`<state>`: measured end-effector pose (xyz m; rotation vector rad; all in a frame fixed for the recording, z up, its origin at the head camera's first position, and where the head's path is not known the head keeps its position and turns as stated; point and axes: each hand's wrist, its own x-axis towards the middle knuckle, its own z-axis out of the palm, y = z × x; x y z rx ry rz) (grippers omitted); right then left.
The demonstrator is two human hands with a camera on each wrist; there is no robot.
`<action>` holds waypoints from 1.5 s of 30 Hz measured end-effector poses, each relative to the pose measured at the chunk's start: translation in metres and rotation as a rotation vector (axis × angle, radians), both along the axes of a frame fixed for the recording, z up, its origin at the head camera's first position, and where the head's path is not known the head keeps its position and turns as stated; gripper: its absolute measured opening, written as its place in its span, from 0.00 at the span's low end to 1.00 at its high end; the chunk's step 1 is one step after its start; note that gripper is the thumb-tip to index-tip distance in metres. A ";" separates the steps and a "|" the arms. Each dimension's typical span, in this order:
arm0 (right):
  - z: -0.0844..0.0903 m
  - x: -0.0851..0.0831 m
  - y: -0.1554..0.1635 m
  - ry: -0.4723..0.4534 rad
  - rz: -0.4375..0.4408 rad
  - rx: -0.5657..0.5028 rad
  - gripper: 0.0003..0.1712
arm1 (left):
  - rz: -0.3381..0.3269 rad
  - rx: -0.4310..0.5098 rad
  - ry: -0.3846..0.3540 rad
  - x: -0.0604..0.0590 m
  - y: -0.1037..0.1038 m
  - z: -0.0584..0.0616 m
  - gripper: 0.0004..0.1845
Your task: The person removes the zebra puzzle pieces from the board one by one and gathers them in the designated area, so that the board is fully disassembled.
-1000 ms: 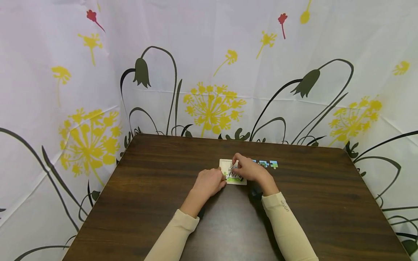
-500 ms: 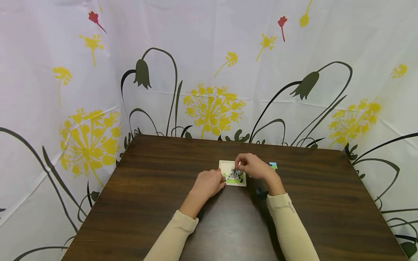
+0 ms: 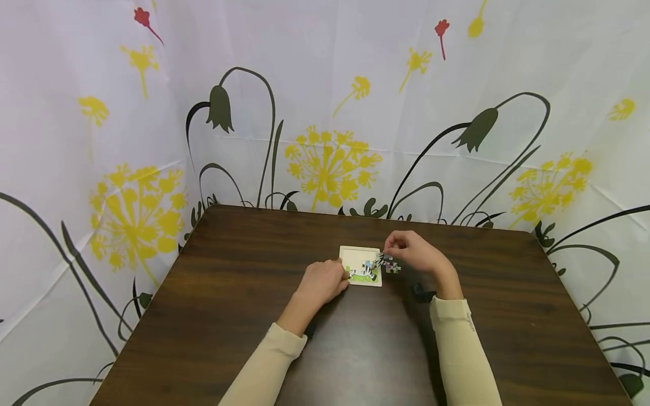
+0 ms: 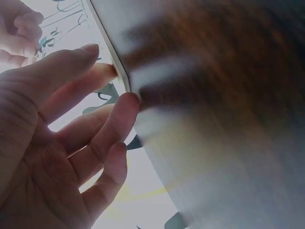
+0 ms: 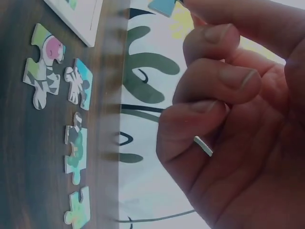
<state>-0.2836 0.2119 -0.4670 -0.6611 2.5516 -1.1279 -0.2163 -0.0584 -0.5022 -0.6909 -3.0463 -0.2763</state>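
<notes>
A small white puzzle tray (image 3: 350, 255) lies on the dark wooden table (image 3: 244, 293), with part of a zebra picture in its lower half. My left hand (image 3: 325, 280) holds the tray's left edge (image 4: 113, 57), thumb above and fingertips against the rim. My right hand (image 3: 413, 252) hovers just right of the tray, fingers curled, pinching a small blue-edged puzzle piece (image 5: 162, 5). Below that hand, several loose puzzle pieces (image 5: 45, 64) lie in a row on the table. A couple of loose pieces (image 3: 392, 266) show in the head view by the tray's right edge.
A flowered white curtain (image 3: 330, 113) hangs round the table's far and side edges. Bare dark tabletop stretches on all sides of the tray. My cream sleeves (image 3: 457, 349) reach in from the near edge.
My right hand has moved from over the tray's middle to its right side, and more bare white tray shows. The left hand has stayed at the tray's left edge.
</notes>
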 end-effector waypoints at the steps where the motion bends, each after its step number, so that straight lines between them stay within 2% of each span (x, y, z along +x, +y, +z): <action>1: 0.000 -0.001 0.002 -0.013 0.005 -0.002 0.04 | 0.001 -0.002 0.001 -0.001 0.000 0.000 0.26; 4: 0.002 -0.002 0.011 -0.048 0.004 0.014 0.04 | -0.002 -0.007 0.004 -0.002 0.000 0.000 0.25; 9: 0.003 -0.002 0.035 -0.087 -0.008 0.100 0.06 | 0.010 -0.017 -0.016 -0.002 0.000 0.002 0.24; 12: 0.002 -0.001 0.045 -0.103 -0.018 0.154 0.07 | 0.020 -0.017 -0.033 -0.002 0.000 0.003 0.18; 16: -0.002 -0.002 0.050 -0.073 -0.034 0.188 0.07 | 0.028 -0.018 -0.039 -0.002 -0.001 0.002 0.09; 19: -0.007 -0.006 0.050 -0.046 -0.042 0.185 0.07 | 0.028 -0.020 -0.042 -0.002 -0.001 0.003 0.09; 28: -0.026 -0.013 0.052 -0.047 -0.083 0.209 0.08 | 0.020 -0.021 -0.046 -0.002 -0.001 0.003 0.08; 38: -0.033 -0.012 0.050 -0.069 -0.136 0.206 0.08 | -0.001 -0.015 -0.037 -0.001 -0.001 0.003 0.23; 45: -0.032 -0.013 0.051 -0.039 -0.146 0.220 0.08 | -0.004 -0.012 -0.032 -0.002 -0.002 0.003 0.25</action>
